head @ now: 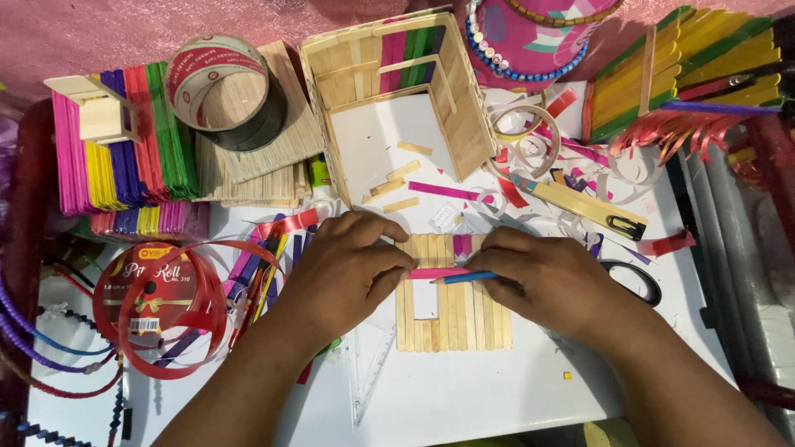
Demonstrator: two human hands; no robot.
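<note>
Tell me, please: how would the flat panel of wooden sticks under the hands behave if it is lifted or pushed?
The stick panel is thin and flat, so it is probably light and would slide easily on the smooth white board. Built from many separate sticks, it may flex or split at the joints. The left hand and right hand press on it.

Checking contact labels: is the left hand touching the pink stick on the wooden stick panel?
Touching. The head view shows the left hand's fingertips pressed on the left end of the pink stick, which lies across the wooden stick panel; no gap shows.

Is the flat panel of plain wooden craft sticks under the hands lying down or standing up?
Lying down: the stick panel rests flat on the white board, both hands pressing on it.
</note>
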